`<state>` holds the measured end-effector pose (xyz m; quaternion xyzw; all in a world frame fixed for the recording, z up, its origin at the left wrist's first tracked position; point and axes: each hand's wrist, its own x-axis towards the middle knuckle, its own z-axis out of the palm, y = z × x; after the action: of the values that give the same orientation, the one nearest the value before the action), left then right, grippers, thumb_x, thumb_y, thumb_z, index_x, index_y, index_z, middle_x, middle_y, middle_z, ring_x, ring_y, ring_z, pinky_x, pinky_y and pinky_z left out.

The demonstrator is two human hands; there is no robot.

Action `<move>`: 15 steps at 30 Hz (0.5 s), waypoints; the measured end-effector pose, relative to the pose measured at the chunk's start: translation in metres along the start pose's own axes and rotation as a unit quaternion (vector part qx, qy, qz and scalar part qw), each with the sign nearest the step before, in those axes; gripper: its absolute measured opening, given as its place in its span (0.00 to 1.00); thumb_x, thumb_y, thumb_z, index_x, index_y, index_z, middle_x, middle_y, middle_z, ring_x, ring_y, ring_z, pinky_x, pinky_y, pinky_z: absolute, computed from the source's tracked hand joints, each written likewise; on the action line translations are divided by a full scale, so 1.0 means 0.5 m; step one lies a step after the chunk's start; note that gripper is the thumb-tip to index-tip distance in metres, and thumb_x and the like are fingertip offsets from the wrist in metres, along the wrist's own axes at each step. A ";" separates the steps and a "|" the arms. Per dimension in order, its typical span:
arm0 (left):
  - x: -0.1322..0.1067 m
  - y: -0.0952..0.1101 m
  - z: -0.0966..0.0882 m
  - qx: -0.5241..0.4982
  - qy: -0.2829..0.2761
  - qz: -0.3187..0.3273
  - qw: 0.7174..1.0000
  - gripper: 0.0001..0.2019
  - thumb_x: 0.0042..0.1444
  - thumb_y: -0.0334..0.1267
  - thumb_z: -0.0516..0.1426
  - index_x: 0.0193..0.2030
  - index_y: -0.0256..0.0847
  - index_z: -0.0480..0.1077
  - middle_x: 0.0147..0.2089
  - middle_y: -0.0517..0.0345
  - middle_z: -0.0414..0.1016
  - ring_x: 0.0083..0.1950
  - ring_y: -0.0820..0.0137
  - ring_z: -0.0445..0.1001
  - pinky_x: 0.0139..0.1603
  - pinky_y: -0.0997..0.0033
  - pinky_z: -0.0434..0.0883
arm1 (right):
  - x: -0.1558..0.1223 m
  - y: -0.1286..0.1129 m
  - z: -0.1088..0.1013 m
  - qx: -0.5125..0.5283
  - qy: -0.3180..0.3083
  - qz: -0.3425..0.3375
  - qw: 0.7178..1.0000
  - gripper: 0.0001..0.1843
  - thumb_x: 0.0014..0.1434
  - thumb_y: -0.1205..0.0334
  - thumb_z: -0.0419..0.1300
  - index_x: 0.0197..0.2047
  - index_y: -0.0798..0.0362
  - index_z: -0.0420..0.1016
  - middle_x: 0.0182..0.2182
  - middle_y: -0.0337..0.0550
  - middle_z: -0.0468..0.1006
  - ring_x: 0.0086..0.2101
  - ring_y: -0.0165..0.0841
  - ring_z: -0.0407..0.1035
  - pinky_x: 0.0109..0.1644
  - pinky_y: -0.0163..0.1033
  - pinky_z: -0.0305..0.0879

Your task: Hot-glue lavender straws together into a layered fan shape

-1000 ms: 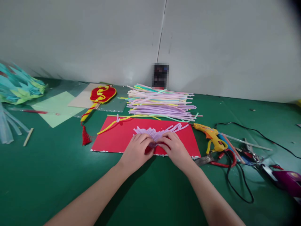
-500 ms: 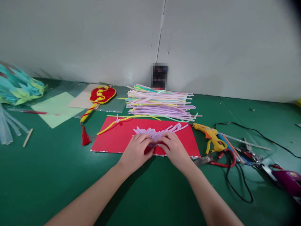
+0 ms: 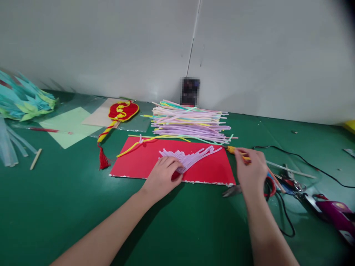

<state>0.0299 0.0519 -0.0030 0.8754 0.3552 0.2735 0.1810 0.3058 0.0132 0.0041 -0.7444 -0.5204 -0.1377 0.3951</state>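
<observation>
Pinching the lilac chenille-stem piece at its lower tip with the left hand, over the red board. Probably light, soft, bendable, easily crushed; best taken by that gathered tip. Covering the yellow glue gun with the right hand, right of the pinch; cannot tell whether clenched. Likely stiff and heavier, hot-nosed.

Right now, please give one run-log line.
left hand: touching lilac strips on red board | right hand: at yellow glue gun, grip unclear | strip pile: beyond red board
</observation>
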 end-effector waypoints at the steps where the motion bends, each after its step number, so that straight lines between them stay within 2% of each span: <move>1: 0.000 -0.001 -0.002 -0.001 0.002 0.004 1.000 0.10 0.53 0.29 0.56 0.42 0.41 0.67 0.44 0.55 0.71 0.48 0.63 0.69 0.49 0.59 0.66 | 0.007 0.023 -0.012 -0.044 0.016 0.036 0.998 0.15 0.58 0.54 0.53 0.37 0.54 0.75 0.33 0.49 0.73 0.39 0.41 0.66 0.45 0.46 0.64; 2: -0.001 -0.003 -0.003 -0.001 0.002 0.007 1.000 0.10 0.53 0.30 0.56 0.43 0.42 0.67 0.44 0.55 0.71 0.48 0.63 0.69 0.49 0.59 0.66 | 0.010 0.043 -0.021 -0.080 0.036 0.076 0.993 0.15 0.57 0.53 0.54 0.37 0.55 0.75 0.33 0.50 0.73 0.39 0.42 0.66 0.46 0.47 0.63; 3: -0.001 -0.004 -0.005 0.001 0.001 0.010 1.000 0.09 0.54 0.31 0.57 0.43 0.42 0.67 0.45 0.55 0.71 0.48 0.63 0.69 0.49 0.58 0.66 | 0.011 0.062 -0.028 -0.107 0.029 0.110 0.988 0.16 0.56 0.52 0.54 0.37 0.55 0.75 0.33 0.51 0.73 0.40 0.44 0.66 0.48 0.49 0.62; 5: -0.002 -0.007 -0.008 0.006 -0.005 0.011 1.000 0.09 0.55 0.33 0.57 0.43 0.43 0.67 0.45 0.56 0.71 0.48 0.63 0.69 0.49 0.58 0.66 | 0.007 0.090 -0.035 -0.143 -0.031 0.182 0.972 0.20 0.54 0.49 0.55 0.38 0.58 0.74 0.35 0.54 0.74 0.43 0.47 0.66 0.50 0.50 0.61; 7: -0.003 -0.009 -0.009 0.011 -0.008 0.009 1.000 0.09 0.55 0.35 0.58 0.43 0.43 0.66 0.45 0.55 0.71 0.48 0.63 0.69 0.49 0.57 0.66 | 0.001 0.104 -0.033 -0.147 -0.073 0.217 0.962 0.23 0.53 0.46 0.54 0.39 0.59 0.73 0.34 0.55 0.75 0.41 0.48 0.68 0.47 0.51 0.62; 11: -0.005 -0.009 -0.007 0.000 -0.005 0.009 1.000 0.07 0.56 0.34 0.57 0.42 0.42 0.67 0.44 0.55 0.70 0.47 0.64 0.69 0.49 0.58 0.66 | -0.003 0.106 -0.026 -0.174 -0.184 0.258 0.932 0.28 0.54 0.41 0.50 0.42 0.57 0.73 0.38 0.57 0.76 0.40 0.50 0.70 0.44 0.51 0.63; 15: -0.004 -0.009 -0.004 -0.007 -0.005 0.020 1.000 0.07 0.56 0.30 0.56 0.41 0.42 0.68 0.44 0.56 0.70 0.47 0.65 0.69 0.48 0.60 0.66 | 0.000 0.101 -0.023 -0.192 -0.191 0.272 0.923 0.28 0.56 0.43 0.47 0.45 0.57 0.72 0.39 0.60 0.76 0.41 0.52 0.70 0.43 0.51 0.62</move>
<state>0.0250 0.0536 -0.0045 0.8823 0.3347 0.2755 0.1836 0.3528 -0.0026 -0.0106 -0.9311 -0.3274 0.0223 0.1595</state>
